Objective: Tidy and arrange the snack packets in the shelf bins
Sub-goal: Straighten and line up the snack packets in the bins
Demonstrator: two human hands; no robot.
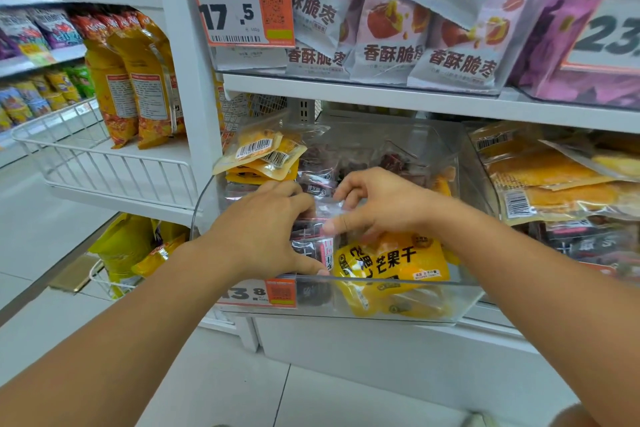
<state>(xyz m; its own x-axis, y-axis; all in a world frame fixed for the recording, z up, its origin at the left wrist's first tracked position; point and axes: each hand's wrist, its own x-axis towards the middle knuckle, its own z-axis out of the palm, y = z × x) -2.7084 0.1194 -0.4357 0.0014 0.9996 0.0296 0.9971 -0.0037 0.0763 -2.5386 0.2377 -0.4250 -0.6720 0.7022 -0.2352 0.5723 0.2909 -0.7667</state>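
Observation:
A clear plastic bin [381, 302] on the middle shelf holds yellow mango packets [394, 263] at the front right, more yellow packets [263, 152] at the back left and dark clear packets [332, 163] between them. Both my hands reach into the bin. My left hand [266, 229] grips a dark clear packet [311, 246] with fingers curled over it and the thumb by the bin's front rim. My right hand [377, 204] pinches the same packet's top edge from the right.
An upper bin [346, 76] holds pale pink-and-grey packets behind a 17.5 price tag [239, 7]. A neighbouring bin [554, 184] at the right holds yellow packets. A white wire basket [104, 163] with tall yellow bags [138, 80] stands at the left.

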